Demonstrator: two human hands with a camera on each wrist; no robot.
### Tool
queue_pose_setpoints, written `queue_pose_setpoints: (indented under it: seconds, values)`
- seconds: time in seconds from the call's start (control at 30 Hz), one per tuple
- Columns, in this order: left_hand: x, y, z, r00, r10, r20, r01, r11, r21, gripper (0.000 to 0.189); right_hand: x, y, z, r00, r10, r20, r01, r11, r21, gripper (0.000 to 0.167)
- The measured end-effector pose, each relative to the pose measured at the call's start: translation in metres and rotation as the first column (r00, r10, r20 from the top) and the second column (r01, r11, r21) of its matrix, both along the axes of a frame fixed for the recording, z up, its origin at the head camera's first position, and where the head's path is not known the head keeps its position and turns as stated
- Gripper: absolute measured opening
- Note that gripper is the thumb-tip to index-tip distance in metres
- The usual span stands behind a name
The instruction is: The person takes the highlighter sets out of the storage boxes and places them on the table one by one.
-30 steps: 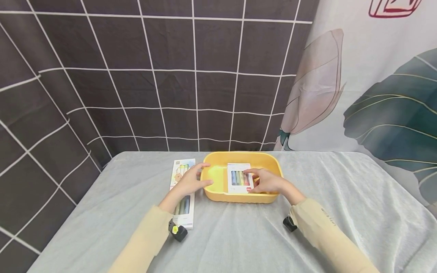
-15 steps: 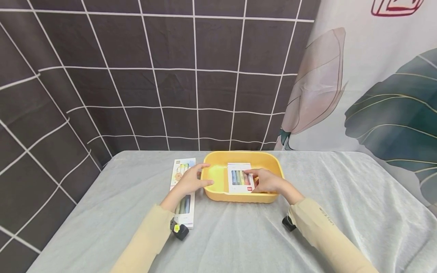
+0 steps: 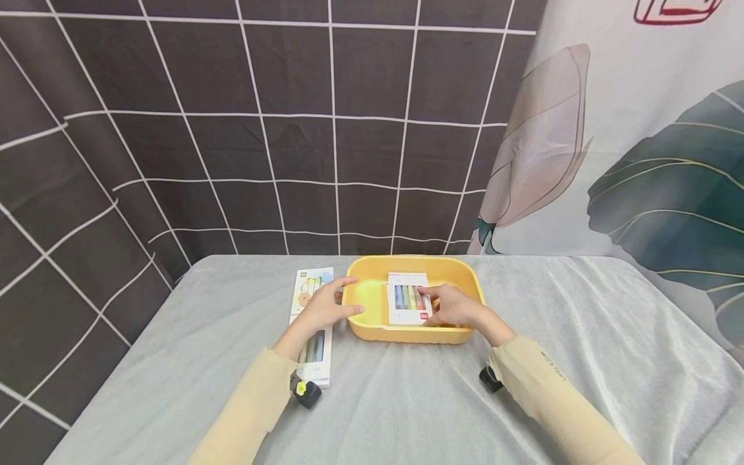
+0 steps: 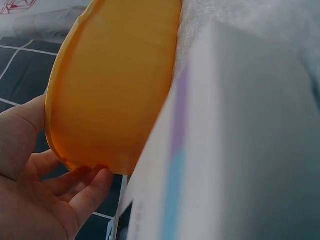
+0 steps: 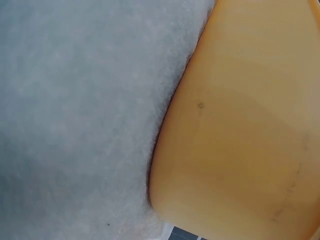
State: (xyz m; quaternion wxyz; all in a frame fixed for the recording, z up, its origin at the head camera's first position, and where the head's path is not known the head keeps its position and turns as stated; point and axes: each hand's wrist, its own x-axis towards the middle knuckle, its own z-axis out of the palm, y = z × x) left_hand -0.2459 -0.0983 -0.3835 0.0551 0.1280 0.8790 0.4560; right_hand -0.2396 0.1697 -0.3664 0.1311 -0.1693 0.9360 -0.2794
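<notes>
A yellow plastic basin (image 3: 372,332) stands on the grey cloth. My left hand (image 3: 325,307) grips its left rim; in the left wrist view the thumb lies at the edge and the fingers (image 4: 95,197) curl against the outer wall. Inside the basin, tilted toward me, is a small white box (image 3: 410,316) whose window shows coloured sticks. My right hand (image 3: 456,307) pinches this box by its right edge. A longer white box (image 3: 316,374) with a similar window lies left of the basin, partly under my left hand. The right wrist view holds no fingers.
Grey cloth (image 3: 581,303) covers the table. Behind its far edge hangs a dark curtain with a white grid (image 3: 290,155). A pale curtain with leaf prints (image 3: 668,194) hangs at the right. The long box's side (image 4: 200,150) looms close in the left wrist view.
The small white box has come up slightly within the basin, with my right hand holding its edge. My left hand stays at the basin's rim, and the long box has not moved.
</notes>
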Motion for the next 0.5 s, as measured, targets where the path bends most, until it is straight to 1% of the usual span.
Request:
queue_pose_setpoints:
  seconds: [0.2, 0.5]
  values:
    - [0.0008, -0.0001, 0.0010, 1.000, 0.004, -0.003, -0.004, 1.000, 0.006, 0.064, -0.0007, -0.0008, 0.0005, 1.000, -0.007, 0.009, 0.007, 1.000, 0.006, 0.072]
    - [-0.0002, -0.0004, -0.0010, 1.000, 0.004, 0.003, -0.004, 1.000, 0.010, 0.064, -0.0009, -0.0014, -0.0013, 0.999, 0.010, -0.032, -0.009, 0.999, 0.033, 0.072]
